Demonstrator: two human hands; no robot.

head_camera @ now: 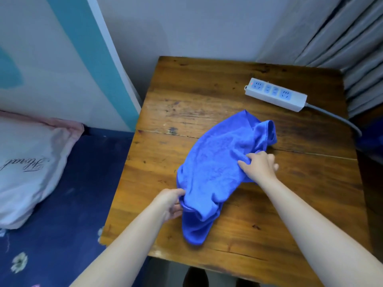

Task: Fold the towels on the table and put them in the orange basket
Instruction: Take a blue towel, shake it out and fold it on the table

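Observation:
A crumpled blue towel [217,162] lies across the middle of the wooden table [186,96]. My left hand [171,201] grips the towel's near left edge, its fingers curled into the cloth. At the towel's right side my right hand [259,165] pinches a fold of the fabric. No orange basket is in view.
A white power strip [275,94] with a grey cable lies at the table's far right. A bed with a dark blue floral sheet [68,204] and a pale pillow [27,168] stands to the left. Grey curtains [352,48] hang at the back right.

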